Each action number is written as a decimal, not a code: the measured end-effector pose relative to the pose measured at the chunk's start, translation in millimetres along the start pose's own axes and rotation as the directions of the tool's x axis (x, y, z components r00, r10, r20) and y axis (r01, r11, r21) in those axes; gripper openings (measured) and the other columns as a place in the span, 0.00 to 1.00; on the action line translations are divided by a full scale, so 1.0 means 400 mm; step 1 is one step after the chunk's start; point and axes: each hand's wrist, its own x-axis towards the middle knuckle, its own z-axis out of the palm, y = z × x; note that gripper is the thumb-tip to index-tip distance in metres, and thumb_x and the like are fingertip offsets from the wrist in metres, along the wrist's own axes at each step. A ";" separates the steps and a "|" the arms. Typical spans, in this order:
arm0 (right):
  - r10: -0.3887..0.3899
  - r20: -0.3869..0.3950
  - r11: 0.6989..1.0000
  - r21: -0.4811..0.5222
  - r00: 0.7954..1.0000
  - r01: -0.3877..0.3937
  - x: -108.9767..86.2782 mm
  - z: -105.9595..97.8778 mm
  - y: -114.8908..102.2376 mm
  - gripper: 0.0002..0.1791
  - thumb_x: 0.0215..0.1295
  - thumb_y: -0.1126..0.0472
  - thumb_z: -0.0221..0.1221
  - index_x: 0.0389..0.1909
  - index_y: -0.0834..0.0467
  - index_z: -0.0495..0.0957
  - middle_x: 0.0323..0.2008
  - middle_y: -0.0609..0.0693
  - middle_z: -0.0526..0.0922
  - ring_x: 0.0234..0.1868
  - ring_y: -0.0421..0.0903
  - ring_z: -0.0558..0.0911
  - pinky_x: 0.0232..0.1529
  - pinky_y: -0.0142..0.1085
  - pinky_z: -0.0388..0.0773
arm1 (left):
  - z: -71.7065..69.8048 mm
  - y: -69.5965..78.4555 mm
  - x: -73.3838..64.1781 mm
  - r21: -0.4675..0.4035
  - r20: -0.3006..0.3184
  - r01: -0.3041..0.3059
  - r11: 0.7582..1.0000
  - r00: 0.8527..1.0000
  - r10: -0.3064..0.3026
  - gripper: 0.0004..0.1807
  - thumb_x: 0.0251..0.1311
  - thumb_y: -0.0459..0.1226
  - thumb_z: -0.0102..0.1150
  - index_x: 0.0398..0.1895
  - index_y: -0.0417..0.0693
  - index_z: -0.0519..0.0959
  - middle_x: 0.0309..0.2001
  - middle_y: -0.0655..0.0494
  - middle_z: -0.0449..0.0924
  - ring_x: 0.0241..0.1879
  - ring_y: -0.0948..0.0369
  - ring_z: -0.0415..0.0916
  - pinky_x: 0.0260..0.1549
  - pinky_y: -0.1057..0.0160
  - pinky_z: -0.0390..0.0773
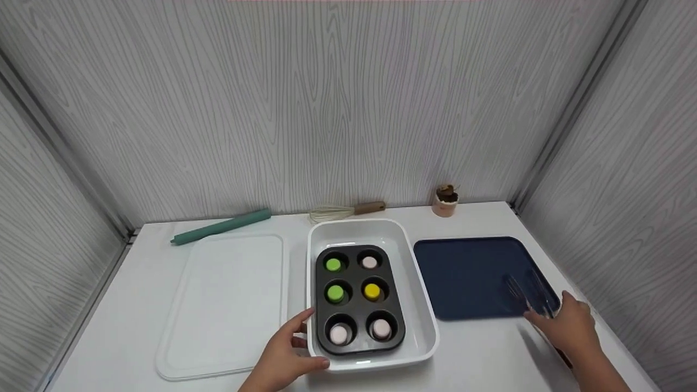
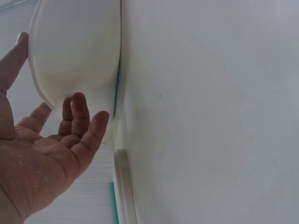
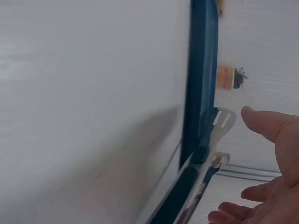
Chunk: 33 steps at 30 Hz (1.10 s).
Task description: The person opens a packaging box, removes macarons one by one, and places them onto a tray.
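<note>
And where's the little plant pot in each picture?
Head: right of the middle, the plant pot stands near the back wall.
Left wrist: not in it.
Right wrist: right of the middle, above centre, the plant pot looks turned sideways.
Shared landmark: the blue tray, seen in the head and right wrist pictures.

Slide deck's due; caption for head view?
Left hand touches white tub holding muffin tin; right hand at tongs over navy tray.

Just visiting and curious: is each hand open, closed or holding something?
Left hand: open, touching the white tub.
Right hand: open, close to the tongs.
</note>
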 end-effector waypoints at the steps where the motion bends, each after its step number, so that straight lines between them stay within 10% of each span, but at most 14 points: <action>1: 0.011 0.019 1.000 -0.017 1.000 -0.010 -0.001 0.004 0.013 0.66 0.64 0.40 0.70 0.72 0.89 0.44 0.63 0.93 0.54 0.64 0.89 0.60 0.63 0.75 0.63 | -0.001 -0.001 0.001 -0.001 0.005 0.001 1.000 1.000 -0.001 0.59 0.44 0.36 0.86 0.81 0.42 0.63 0.54 0.45 0.77 0.45 0.53 0.79 0.47 0.54 0.81; 12: 0.122 0.075 0.992 0.005 0.990 -0.123 -0.009 0.050 0.063 0.51 0.69 0.51 0.66 0.70 0.87 0.53 0.61 0.84 0.70 0.59 0.77 0.75 0.56 0.64 0.76 | -0.008 -0.015 0.005 -0.105 0.035 -0.019 0.994 0.999 0.023 0.58 0.45 0.30 0.83 0.81 0.39 0.62 0.45 0.44 0.78 0.36 0.56 0.80 0.35 0.59 0.82; 33: -0.005 -0.067 0.998 0.059 0.998 0.009 -0.040 0.054 -0.008 0.39 0.79 0.51 0.59 0.71 0.81 0.63 0.62 0.80 0.73 0.63 0.79 0.73 0.59 0.68 0.73 | -0.008 -0.025 0.005 -0.182 0.099 -0.022 0.983 0.994 0.041 0.60 0.48 0.28 0.80 0.84 0.39 0.54 0.34 0.48 0.85 0.29 0.60 0.79 0.28 0.65 0.75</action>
